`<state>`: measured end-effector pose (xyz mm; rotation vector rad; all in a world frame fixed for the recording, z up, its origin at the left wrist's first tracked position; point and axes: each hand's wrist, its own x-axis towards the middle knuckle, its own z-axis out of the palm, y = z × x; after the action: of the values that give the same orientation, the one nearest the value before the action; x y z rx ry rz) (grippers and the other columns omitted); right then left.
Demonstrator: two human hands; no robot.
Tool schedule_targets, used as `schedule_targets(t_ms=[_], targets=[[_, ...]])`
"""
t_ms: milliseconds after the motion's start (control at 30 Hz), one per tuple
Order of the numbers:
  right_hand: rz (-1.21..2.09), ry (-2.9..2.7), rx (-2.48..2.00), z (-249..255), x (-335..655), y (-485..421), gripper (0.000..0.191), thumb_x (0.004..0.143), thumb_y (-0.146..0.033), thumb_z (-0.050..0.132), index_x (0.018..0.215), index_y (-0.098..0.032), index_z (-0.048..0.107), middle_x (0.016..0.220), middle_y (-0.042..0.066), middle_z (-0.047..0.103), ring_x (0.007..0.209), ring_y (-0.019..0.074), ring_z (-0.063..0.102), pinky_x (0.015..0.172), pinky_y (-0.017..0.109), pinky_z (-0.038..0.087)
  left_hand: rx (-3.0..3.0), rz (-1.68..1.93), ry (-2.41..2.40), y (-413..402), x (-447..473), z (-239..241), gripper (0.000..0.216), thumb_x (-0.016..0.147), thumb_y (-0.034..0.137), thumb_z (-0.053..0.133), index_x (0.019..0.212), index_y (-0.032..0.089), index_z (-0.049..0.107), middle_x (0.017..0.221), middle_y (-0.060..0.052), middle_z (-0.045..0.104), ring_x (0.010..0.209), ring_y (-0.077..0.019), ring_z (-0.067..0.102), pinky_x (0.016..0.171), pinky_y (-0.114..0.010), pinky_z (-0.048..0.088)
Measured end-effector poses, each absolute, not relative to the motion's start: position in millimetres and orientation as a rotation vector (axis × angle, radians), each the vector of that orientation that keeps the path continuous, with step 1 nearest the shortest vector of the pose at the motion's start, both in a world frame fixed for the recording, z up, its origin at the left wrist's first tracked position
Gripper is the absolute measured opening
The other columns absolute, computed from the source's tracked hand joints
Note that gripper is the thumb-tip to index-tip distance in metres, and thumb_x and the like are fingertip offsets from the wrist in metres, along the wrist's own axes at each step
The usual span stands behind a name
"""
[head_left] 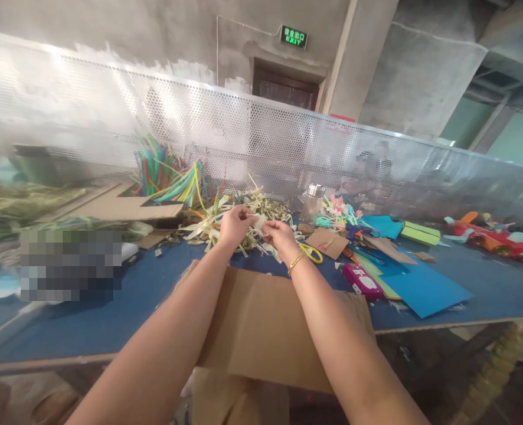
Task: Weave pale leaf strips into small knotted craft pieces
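Your left hand (234, 226): thumb and fingers pinched together on pale strip (258, 222). Your right hand (281, 239): fingertips closed at strip's other side. Strip sits between hands, rightward of left fingertips; neither hand clearly nearer; long axis too small to tell. Leaf scraps (206, 231) around hands, cardboard (257, 324) nearer you.

We observe the left hand (235, 224) and right hand (281, 237) pinching a pale strip (258, 222) before a pile of dried leaf strips (268, 206). We note a cardboard sheet (261, 319) overhanging the blue tabletop (124, 321) and a metal-capped clear bottle (312, 208) beside the pile.
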<state>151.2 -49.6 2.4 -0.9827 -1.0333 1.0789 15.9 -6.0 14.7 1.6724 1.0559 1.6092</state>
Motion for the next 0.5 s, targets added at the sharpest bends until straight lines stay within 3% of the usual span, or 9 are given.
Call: schedule_targets(t_ms=[133,267,500], targets=[[1.051,-1.028,-0.938,3,150,-49,0.033,0.052,-0.028,0.076,0.078,-0.017,0.061,0.066,-0.003,0.064,0.06,0.0104,0.056,0.06,0.024,0.044,1.392,1.586,0.904,-11,19,17,0.034,0.056,0.036,0.077,0.078,0.018,0.059,0.061,0.002,0.057,0.054,-0.01,0.049,0.05,-0.022,0.034],[0.987,-1.04,-0.903,3,151,-47,0.037,0.051,-0.026,0.077,0.082,-0.017,0.061,0.072,-0.001,0.065,0.064,0.0108,0.057,0.062,0.024,0.045,1.369,1.428,0.847,-21,21,19,0.035,0.056,0.04,0.078,0.067,0.017,0.055,0.056,0.003,0.054,0.047,-0.0076,0.044,0.045,-0.021,0.027],[1.03,-1.181,-0.985,3,150,-50,0.039,0.053,-0.024,0.076,0.089,-0.017,0.061,0.071,-0.002,0.065,0.059,0.0091,0.054,0.055,0.022,0.039,1.308,1.48,0.805,-25,22,21,0.036,0.057,0.043,0.076,0.062,0.018,0.05,0.05,0.006,0.045,0.043,-0.0053,0.034,0.042,-0.02,0.023]])
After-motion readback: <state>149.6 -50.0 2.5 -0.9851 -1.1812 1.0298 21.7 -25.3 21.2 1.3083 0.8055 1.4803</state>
